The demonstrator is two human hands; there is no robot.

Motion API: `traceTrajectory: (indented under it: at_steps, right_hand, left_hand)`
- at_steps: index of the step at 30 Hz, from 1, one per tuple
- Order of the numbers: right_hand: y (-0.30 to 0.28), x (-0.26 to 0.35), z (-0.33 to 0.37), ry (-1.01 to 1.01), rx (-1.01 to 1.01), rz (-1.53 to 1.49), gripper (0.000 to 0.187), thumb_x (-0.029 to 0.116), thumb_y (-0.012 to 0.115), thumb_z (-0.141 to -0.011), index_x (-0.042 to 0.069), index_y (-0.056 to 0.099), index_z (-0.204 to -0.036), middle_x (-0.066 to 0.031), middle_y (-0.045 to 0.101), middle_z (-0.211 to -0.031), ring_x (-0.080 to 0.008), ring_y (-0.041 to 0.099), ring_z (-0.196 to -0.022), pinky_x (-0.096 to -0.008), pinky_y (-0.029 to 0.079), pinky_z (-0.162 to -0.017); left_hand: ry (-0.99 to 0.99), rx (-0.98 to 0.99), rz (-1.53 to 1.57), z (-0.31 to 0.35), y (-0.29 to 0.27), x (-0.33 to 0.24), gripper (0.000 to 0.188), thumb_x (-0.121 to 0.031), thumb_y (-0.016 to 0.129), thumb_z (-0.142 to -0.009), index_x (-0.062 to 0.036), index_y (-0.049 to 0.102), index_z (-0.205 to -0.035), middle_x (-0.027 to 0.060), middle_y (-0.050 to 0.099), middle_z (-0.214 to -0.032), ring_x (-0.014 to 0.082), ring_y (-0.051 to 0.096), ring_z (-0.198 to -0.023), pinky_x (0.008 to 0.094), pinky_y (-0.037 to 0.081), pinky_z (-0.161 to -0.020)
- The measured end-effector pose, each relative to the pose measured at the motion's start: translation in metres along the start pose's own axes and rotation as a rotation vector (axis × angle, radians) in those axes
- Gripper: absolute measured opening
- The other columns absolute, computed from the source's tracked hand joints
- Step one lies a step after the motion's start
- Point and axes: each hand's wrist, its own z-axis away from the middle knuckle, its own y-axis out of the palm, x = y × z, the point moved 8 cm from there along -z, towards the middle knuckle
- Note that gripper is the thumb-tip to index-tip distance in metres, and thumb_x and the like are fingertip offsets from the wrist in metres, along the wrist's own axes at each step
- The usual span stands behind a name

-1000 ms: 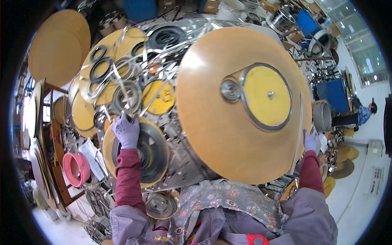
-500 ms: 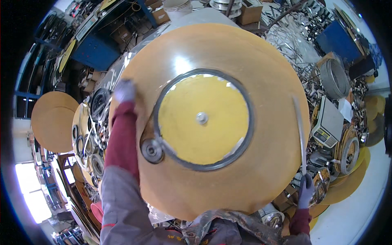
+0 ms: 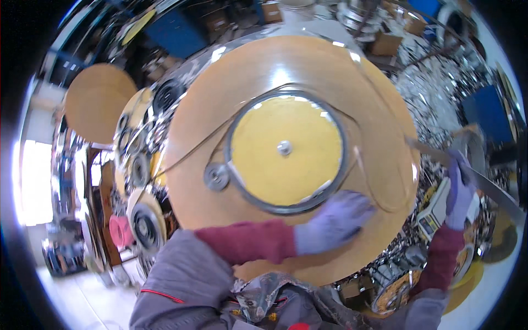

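A large round tan board (image 3: 258, 60) lies in front of me, with a yellow disc (image 3: 269, 170) at its middle. A dark coiled ring (image 3: 237, 190) circles the yellow disc, and a small grey coil (image 3: 216, 176) sits at its left. My left hand (image 3: 338, 223), in a lavender glove, reaches across the near side of the board, its blurred fingers stretched out just below the ring. To the right, my gloved right hand (image 3: 461, 190) is closed around a long flat metal strip (image 3: 498, 192). Thin strip loops (image 3: 379, 201) lie loosely over the board.
Rings and coils (image 3: 146, 225) crowd the left side, near a pink container (image 3: 121, 231). A tangle of metal scraps (image 3: 407, 82) covers the far right, beside a blue cabinet (image 3: 487, 115). A weighing scale (image 3: 433, 212) stands near my right arm.
My left hand has swung from the board's left edge to its near right. My right hand has risen with the strip, now slanting outward. Loose loops have appeared across the board; the view has shifted.
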Motion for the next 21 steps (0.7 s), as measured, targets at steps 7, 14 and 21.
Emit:
traceTrajectory:
  at_steps: [7, 14, 21]
  right_hand:
    - [0.124, -0.022, -0.06, 0.043, 0.25, -0.087, 0.035, 0.022, 0.056, -0.093, 0.001, 0.058, -0.121, -0.0035, 0.062, -0.111, -0.0119, 0.058, -0.096, -0.0255, 0.047, -0.084]
    - [0.11, -0.074, -0.078, 0.137, 0.329, -0.245, 0.037, 0.023, 0.058, -0.092, 0.009, 0.055, -0.126, -0.0038, 0.054, -0.124, -0.015, 0.053, -0.109, -0.0293, 0.044, -0.093]
    - [0.05, -0.103, -0.037, 0.32, 0.135, -0.236, 0.033, 0.015, 0.068, -0.084, 0.009, 0.06, -0.115, -0.0048, 0.061, -0.106, -0.0197, 0.06, -0.094, -0.0336, 0.053, -0.08]
  left_hand:
    - [-1.238, -0.603, -0.325, 0.361, -0.175, 0.025, 0.038, -0.009, 0.062, -0.077, -0.0037, 0.053, -0.114, 0.0181, 0.055, -0.107, 0.0339, 0.058, -0.09, 0.0411, 0.048, -0.079]
    - [-1.649, -0.64, -0.493, 0.562, -0.149, -0.02, 0.021, -0.019, 0.061, -0.082, -0.0052, 0.061, -0.098, 0.0147, 0.064, -0.091, 0.0315, 0.062, -0.085, 0.04, 0.049, -0.073]
    - [-1.627, -0.431, -0.372, 0.502, -0.104, 0.043, 0.049, -0.027, 0.069, -0.075, -0.0042, 0.049, -0.114, 0.0177, 0.06, -0.104, 0.0332, 0.061, -0.093, 0.0419, 0.049, -0.079]
